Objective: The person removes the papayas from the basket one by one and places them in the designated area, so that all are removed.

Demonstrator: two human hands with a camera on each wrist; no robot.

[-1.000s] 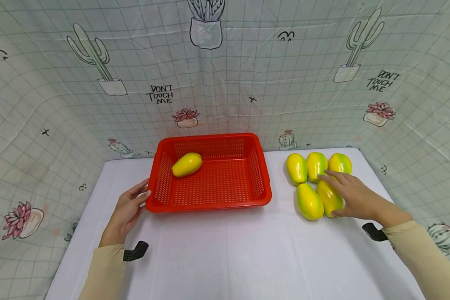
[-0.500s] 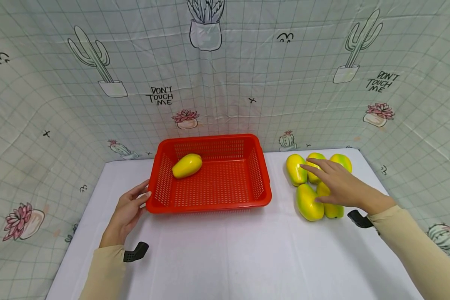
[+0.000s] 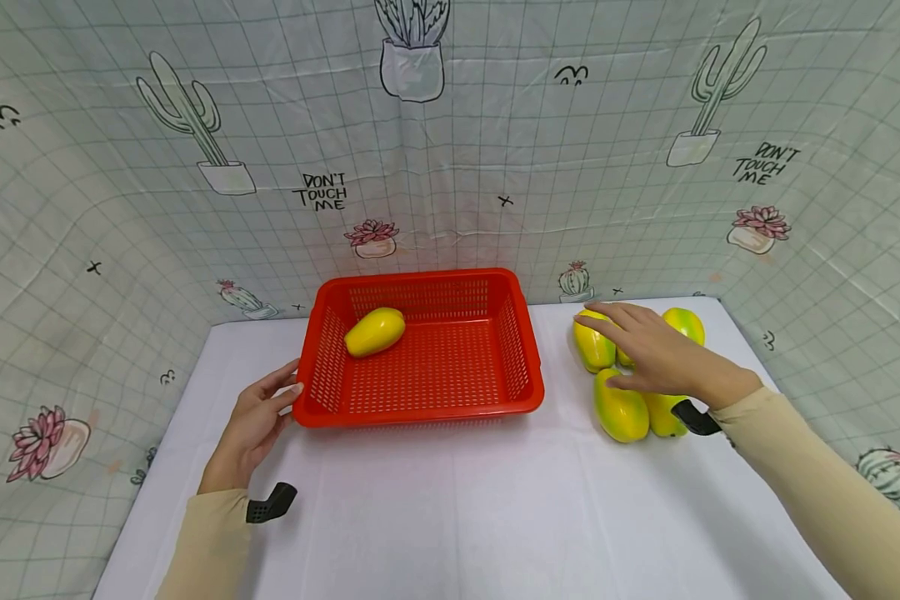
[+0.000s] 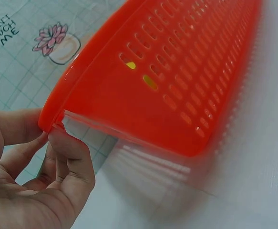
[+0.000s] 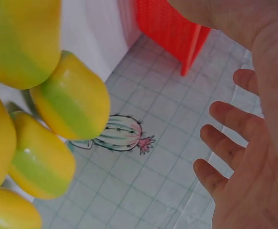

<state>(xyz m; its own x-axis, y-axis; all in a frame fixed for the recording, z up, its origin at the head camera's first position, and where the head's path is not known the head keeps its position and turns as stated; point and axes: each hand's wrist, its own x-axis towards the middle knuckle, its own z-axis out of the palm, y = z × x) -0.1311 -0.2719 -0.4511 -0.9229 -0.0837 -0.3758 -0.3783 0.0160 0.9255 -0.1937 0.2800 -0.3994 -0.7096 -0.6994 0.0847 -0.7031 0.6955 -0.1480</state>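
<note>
My left hand (image 3: 251, 425) pinches the left rim of a red plastic basket (image 3: 420, 415), thumb and fingers on either side of the edge in the left wrist view. Inside the basket, toward its left back, lies one smooth yellow fruit (image 3: 375, 332), mango- or papaya-shaped. My right hand (image 3: 656, 354) hovers over a group of similar yellow-green fruits (image 3: 621, 408) on the right, its fingers spread and holding nothing. It partly covers the fruits beneath it. In the right wrist view the fingers stand apart from the yellow-green fruits (image 5: 72, 98).
A white cloth (image 3: 435, 508) covers the table. Behind and at both sides hangs a grid-patterned curtain (image 3: 450, 167) with cactus drawings. A black device (image 3: 272, 503) sits at the left wrist and another black device (image 3: 696, 417) at the right.
My right hand has moved left and slightly back over the fruits, from the right side of the group toward its left side. The left hand, basket and fruits have stayed in place.
</note>
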